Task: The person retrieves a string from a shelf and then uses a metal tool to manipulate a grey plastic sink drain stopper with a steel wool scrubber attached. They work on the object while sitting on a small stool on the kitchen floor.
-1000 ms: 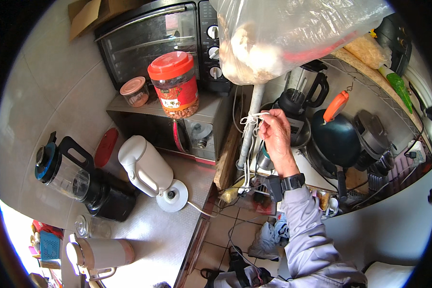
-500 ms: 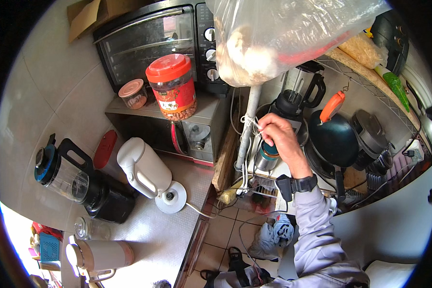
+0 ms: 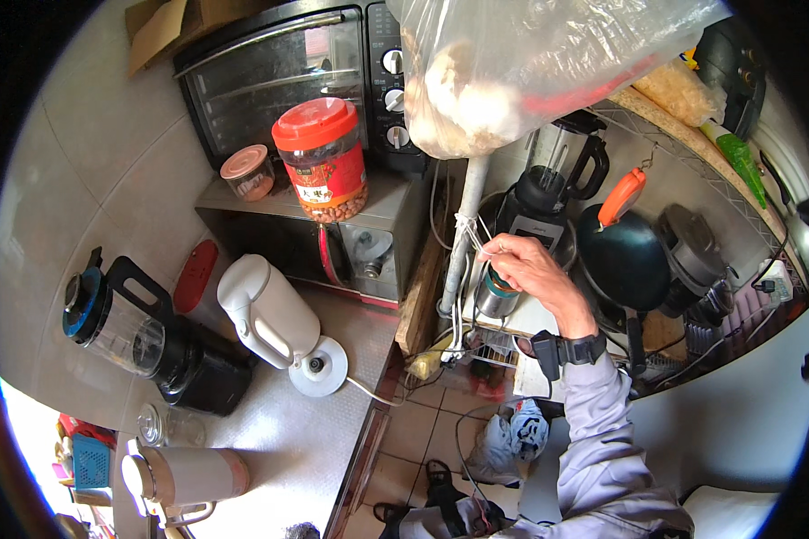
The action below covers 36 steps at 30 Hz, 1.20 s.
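The silvery counter [image 3: 301,427] carries a white kettle [image 3: 270,304]. Just right of the kettle sits a round white base [image 3: 318,377]; to its left stands a black blender [image 3: 205,373]; behind it, a microwave [image 3: 274,241]; in front, a pale jug [image 3: 202,476] and, through the glare, probably a glass jar [image 3: 157,424].

The right hand [image 3: 535,271] hides the end of the white cord [image 3: 477,240] pinched in it and covers part of the metal canister [image 3: 496,303], while the knot [image 3: 465,223] on the pole [image 3: 469,190] is too small to make out strand by strand. The upper edge cuts off the clear plastic bag [image 3: 575,45], which conceals the pole's top and blurs its pale contents [image 3: 472,99], and also crops the cardboard box [image 3: 160,34].
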Each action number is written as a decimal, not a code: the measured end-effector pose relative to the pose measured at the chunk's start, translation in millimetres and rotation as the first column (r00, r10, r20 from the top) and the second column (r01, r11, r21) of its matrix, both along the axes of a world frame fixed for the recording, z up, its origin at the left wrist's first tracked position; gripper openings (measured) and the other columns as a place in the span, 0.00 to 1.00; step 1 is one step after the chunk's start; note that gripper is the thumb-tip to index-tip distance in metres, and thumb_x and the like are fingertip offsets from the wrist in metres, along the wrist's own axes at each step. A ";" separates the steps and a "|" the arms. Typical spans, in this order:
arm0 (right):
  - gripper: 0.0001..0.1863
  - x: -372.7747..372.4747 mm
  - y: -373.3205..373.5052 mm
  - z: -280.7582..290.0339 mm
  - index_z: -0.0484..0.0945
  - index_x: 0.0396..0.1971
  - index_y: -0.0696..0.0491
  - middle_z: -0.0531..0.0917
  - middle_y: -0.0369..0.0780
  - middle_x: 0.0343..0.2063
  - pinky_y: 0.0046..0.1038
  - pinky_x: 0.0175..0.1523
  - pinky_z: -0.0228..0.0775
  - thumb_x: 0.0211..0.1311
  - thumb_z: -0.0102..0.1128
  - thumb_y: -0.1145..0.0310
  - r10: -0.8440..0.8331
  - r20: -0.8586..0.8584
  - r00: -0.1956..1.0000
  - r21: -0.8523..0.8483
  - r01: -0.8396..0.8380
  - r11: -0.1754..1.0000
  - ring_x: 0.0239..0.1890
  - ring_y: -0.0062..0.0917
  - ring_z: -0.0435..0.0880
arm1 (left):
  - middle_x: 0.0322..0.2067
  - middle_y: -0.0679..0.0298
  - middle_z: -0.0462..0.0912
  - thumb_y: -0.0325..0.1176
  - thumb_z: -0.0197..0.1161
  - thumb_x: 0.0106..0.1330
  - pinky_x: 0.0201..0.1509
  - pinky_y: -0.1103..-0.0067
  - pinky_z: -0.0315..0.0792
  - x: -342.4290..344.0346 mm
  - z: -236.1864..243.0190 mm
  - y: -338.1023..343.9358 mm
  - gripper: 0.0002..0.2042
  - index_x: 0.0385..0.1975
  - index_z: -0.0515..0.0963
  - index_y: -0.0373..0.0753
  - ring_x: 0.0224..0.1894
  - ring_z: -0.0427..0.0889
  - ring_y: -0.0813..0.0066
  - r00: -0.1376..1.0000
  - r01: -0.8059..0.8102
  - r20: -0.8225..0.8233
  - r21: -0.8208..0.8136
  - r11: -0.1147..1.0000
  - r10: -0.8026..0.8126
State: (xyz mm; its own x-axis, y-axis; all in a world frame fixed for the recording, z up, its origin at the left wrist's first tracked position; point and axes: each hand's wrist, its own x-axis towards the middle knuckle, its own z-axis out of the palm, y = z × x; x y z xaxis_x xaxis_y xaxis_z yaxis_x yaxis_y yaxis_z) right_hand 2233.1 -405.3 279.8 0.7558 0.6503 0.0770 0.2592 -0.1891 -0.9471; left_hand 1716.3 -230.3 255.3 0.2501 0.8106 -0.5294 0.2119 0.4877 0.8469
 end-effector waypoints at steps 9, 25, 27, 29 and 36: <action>0.04 0.2 -16.3 -7.9 0.77 0.38 0.53 0.82 0.40 0.36 0.21 0.29 0.68 0.70 0.53 0.71 -0.040 -0.163 0.986 0.650 0.137 0.747 0.30 0.21 0.78 | 0.55 0.58 0.78 0.31 0.67 0.65 0.38 0.75 0.81 17.3 14.6 -1.8 0.25 0.62 0.70 0.35 0.52 0.79 0.69 0.999 -0.025 -0.020 0.025 0.999 0.025; 0.10 -42.9 -34.6 -43.6 0.78 0.43 0.53 0.79 0.37 0.30 0.23 0.31 0.64 0.63 0.55 0.75 -0.243 -0.396 0.885 0.798 0.463 0.385 0.24 0.18 0.72 | 0.53 0.60 0.80 0.31 0.65 0.65 0.38 0.75 0.80 10.0 13.4 -5.2 0.20 0.58 0.75 0.36 0.49 0.80 0.69 0.998 0.068 0.014 -0.041 0.997 -0.067; 0.08 -40.5 -38.6 -41.5 0.78 0.41 0.52 0.79 0.36 0.29 0.21 0.29 0.61 0.64 0.54 0.74 -0.384 -0.531 0.755 0.699 0.647 0.305 0.23 0.15 0.70 | 0.53 0.60 0.80 0.31 0.65 0.65 0.39 0.75 0.80 7.7 12.2 -5.1 0.20 0.57 0.75 0.36 0.49 0.80 0.69 0.997 0.074 0.021 -0.033 0.997 -0.073; 0.07 -43.8 -39.5 -39.8 0.78 0.41 0.52 0.78 0.35 0.28 0.22 0.28 0.61 0.65 0.54 0.74 -0.372 -0.568 0.734 0.672 0.675 0.305 0.22 0.15 0.69 | 0.53 0.60 0.80 0.30 0.64 0.65 0.40 0.74 0.80 6.4 10.3 -4.0 0.20 0.57 0.75 0.36 0.49 0.80 0.69 0.996 0.080 0.030 -0.025 0.997 -0.079; 0.06 -107.7 -50.9 -57.3 0.78 0.39 0.51 0.69 0.29 0.18 0.20 0.25 0.61 0.71 0.51 0.71 -0.347 -0.475 0.809 0.610 0.587 0.532 0.19 0.13 0.64 | 0.53 0.60 0.81 0.30 0.64 0.65 0.44 0.74 0.80 0.0 10.6 -0.8 0.20 0.57 0.75 0.36 0.50 0.81 0.69 0.992 0.115 0.043 0.006 0.993 -0.115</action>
